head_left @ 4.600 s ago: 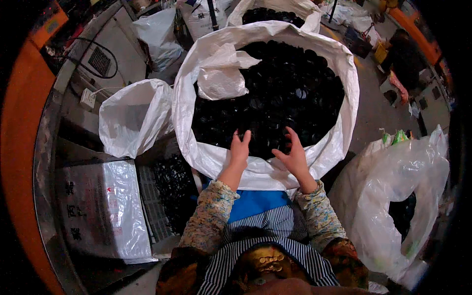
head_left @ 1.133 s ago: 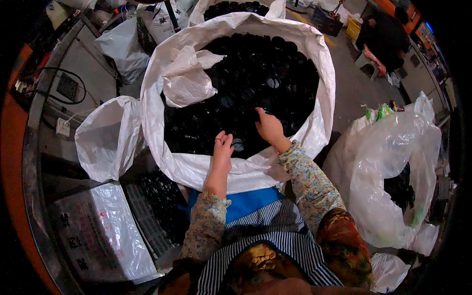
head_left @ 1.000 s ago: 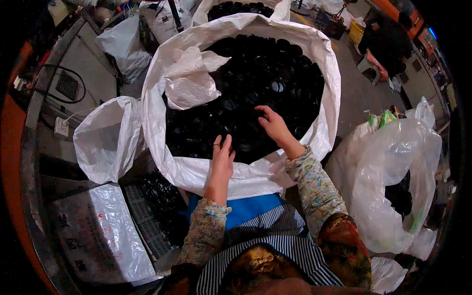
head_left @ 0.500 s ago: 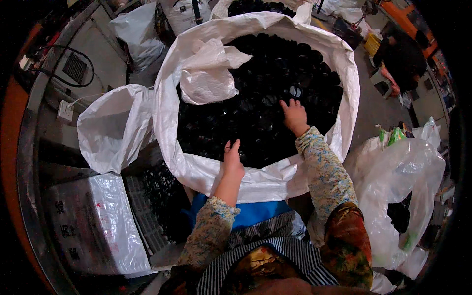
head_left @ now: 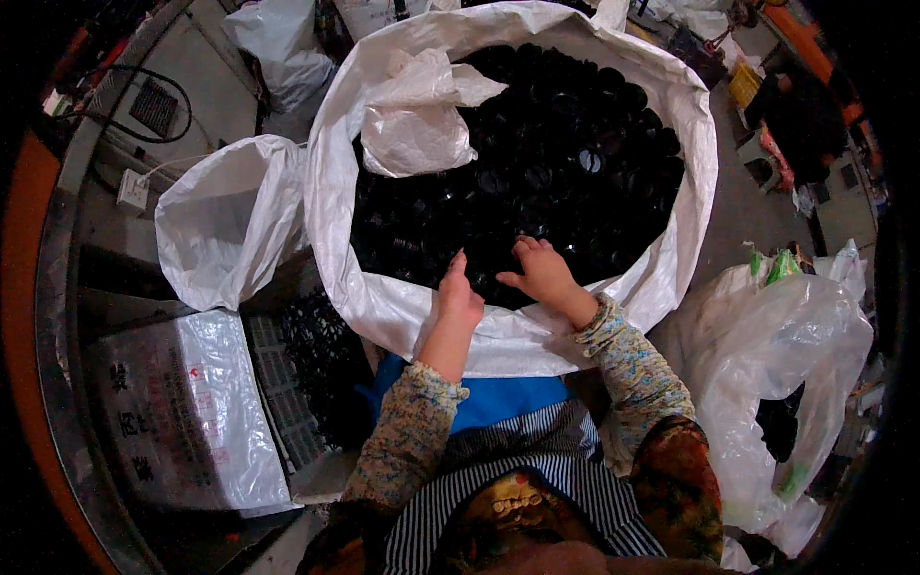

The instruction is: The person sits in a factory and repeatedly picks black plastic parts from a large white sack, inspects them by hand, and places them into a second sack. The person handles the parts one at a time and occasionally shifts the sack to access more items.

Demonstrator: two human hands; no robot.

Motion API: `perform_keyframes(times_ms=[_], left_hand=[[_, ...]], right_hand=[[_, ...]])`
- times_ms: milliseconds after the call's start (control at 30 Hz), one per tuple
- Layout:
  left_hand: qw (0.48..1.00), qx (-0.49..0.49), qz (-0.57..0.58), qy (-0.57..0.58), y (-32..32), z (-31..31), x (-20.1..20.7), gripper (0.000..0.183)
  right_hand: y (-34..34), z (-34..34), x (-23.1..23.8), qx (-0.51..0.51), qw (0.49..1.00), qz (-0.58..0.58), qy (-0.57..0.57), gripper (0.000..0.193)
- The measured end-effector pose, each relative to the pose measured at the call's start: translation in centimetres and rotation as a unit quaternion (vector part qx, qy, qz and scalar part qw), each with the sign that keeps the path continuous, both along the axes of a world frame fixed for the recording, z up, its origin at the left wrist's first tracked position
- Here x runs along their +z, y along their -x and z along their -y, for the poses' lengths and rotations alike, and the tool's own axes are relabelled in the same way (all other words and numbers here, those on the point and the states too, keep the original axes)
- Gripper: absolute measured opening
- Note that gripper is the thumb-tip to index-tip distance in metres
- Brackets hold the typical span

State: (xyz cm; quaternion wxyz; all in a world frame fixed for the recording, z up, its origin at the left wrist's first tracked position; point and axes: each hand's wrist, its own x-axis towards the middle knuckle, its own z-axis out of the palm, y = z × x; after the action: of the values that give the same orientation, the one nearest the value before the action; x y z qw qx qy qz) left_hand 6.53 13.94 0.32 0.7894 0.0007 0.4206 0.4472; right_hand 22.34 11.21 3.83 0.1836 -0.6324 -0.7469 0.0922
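Observation:
A big white woven sack [head_left: 704, 144] with a rolled-down rim stands before me, full of round, glossy black plastic pieces [head_left: 565, 134] that look like caps. My left hand [head_left: 460, 297] is at the sack's near edge, its visible fingers stretched toward the pieces; part of them is hidden. Just right of it, my right hand [head_left: 544, 273] reaches over the near rim with thumb and fingers apart, low over the pieces. Nothing shows in either hand. On the pieces at the far left of the sack lies a crumpled white bag [head_left: 417, 134].
Left of the sack hangs a smaller open white bag [head_left: 216, 230]. Below it are a plastic-wrapped package [head_left: 206, 412] and a grey crate [head_left: 283, 383] beside more black pieces. A clear plastic bag [head_left: 767, 355] stands at right. Farther right, a person in dark clothing [head_left: 795, 120] is bent low.
My right hand has drawn back from the middle of the pieces toward me and the left, nearer my left hand. The left hand stays by the near rim. The view has shifted slightly.

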Motion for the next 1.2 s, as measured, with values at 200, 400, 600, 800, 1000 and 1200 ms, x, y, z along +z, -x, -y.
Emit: perform_keyframes(times_ms=[200,400,600,800,1000,1200], left_hand=[[0.996,-0.033,-0.027,-0.076,-0.3,0.5,0.0,0.037],[0.991,-0.075,-0.087,-0.069,-0.3,1.0,2.7,0.039],[0.985,-0.098,-0.128,-0.063,-0.7,1.1,1.8,0.042],[0.965,-0.164,-0.191,-0.069,-0.7,1.3,2.8,0.043],[0.963,-0.140,-0.180,-0.143,-1.1,1.2,0.5,0.043],[0.955,-0.162,-0.219,-0.115,-1.0,1.6,4.0,0.044]], right_hand=[[-1.0,-0.9,1.8,-0.004,0.981,-0.096,0.167,0.061],[-0.8,-1.0,0.4,0.059,0.987,-0.147,0.036,0.075],[-1.8,-0.6,0.1,0.097,0.995,0.002,0.032,0.077],[-2.0,-1.1,1.1,0.123,0.975,-0.084,0.165,0.074],[-1.7,-1.1,0.2,0.118,0.985,-0.087,0.091,0.073],[-2.0,-1.4,-0.1,0.051,0.967,-0.089,0.234,0.079]])
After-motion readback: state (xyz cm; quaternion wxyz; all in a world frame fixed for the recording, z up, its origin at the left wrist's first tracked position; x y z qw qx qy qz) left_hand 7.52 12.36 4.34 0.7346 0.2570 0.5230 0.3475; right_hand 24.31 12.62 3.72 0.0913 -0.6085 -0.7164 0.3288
